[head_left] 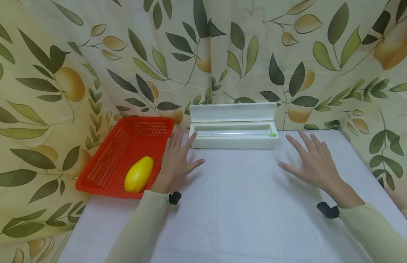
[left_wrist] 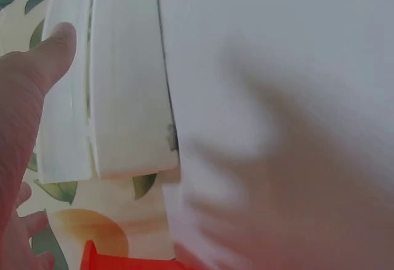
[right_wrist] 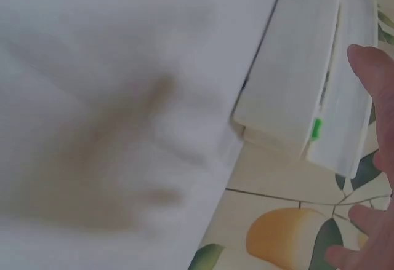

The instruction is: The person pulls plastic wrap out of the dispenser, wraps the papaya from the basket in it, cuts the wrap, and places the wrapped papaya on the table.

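My left hand (head_left: 175, 160) is held over the table beside the red basket's right side, fingers spread and holding nothing. Inside the red plastic basket (head_left: 124, 192) lies a yellow mango-like fruit (head_left: 139, 174). Toward the back of the table stands a long white box (head_left: 234, 143), its lid raised; a clear film roll (head_left: 233, 132) and a small green slider (head_left: 273, 134) show within. To the right of that box, my right hand (head_left: 313, 162) also hovers with spread, bare fingers. Both wrist views show the box (left_wrist: 129, 79) (right_wrist: 286, 55) past the thumbs.
A white cloth covers the table (head_left: 236, 212), and both hands cast shadows on it. Directly behind the box and basket hangs a curtain (head_left: 249, 65) printed with leaves and fruit. Each wrist carries a small black device (head_left: 328, 210).
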Available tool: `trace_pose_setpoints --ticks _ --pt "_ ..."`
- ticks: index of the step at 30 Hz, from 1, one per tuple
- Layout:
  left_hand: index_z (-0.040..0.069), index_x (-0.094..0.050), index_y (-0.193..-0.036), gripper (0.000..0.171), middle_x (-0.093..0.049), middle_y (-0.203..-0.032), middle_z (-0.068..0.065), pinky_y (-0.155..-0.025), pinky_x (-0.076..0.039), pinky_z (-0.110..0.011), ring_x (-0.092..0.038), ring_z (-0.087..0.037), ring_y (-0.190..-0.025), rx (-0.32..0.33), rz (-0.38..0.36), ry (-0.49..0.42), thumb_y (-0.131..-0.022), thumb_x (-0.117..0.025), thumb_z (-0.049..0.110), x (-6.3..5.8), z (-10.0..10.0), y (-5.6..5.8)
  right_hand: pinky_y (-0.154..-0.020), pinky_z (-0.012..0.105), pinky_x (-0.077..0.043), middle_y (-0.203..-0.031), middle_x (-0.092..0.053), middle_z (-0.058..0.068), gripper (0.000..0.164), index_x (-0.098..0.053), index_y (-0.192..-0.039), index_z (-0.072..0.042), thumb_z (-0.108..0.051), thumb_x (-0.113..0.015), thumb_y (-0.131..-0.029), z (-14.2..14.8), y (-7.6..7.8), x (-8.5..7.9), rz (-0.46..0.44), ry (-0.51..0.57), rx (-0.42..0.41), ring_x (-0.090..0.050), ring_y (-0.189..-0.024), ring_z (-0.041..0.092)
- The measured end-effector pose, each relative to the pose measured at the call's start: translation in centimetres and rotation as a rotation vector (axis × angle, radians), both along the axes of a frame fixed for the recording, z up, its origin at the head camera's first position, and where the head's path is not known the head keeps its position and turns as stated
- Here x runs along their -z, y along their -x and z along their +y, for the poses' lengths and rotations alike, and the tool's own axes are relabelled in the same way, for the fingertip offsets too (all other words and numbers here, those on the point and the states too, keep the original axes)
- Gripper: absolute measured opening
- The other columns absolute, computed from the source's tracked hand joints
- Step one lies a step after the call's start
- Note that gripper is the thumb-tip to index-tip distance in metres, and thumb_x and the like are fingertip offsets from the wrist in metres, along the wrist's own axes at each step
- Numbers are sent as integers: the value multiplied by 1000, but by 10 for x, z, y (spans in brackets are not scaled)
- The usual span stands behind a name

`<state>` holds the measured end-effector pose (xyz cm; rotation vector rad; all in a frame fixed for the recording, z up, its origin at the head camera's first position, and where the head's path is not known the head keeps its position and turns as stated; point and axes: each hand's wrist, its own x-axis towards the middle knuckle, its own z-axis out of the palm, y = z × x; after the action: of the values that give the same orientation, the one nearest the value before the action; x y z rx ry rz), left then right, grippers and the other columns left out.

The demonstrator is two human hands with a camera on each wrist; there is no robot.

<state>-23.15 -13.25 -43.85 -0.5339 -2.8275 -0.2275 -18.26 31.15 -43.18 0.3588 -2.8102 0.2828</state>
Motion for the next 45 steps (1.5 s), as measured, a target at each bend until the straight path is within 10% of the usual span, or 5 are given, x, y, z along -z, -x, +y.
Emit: trace_pose_setpoints --ticks 17,27,45 --pt "16 -53 -150 74 -56 -145 -11 -114 -37 -49 -45 -31 -136 -49 53 -130 -87 -81 42 6 16 51 -108 74 -26 -154 -40 25 78 -47 -151 -10 -28 -85 -85 -17 75 -13 -87 152 -134 -31 -140 52" --pt "11 -67 -137 58 -67 -133 -11 -102 -42 -44 -48 -30 -125 -2 3 -291 -85 -86 24 14 14 68 -104 68 -31 -149 -47 27 50 -64 -136 -6 -21 -80 -91 -25 94 -8 -158 167 -146 -35 -135 50" --pt "15 -83 -106 14 -73 -112 -5 -96 -40 -45 -53 -27 -110 21 49 -275 -94 -76 20 8 14 74 -100 63 -36 -140 -55 27 16 -77 -110 -3 -7 -72 -95 -28 104 2 -135 251 -146 -41 -127 49"
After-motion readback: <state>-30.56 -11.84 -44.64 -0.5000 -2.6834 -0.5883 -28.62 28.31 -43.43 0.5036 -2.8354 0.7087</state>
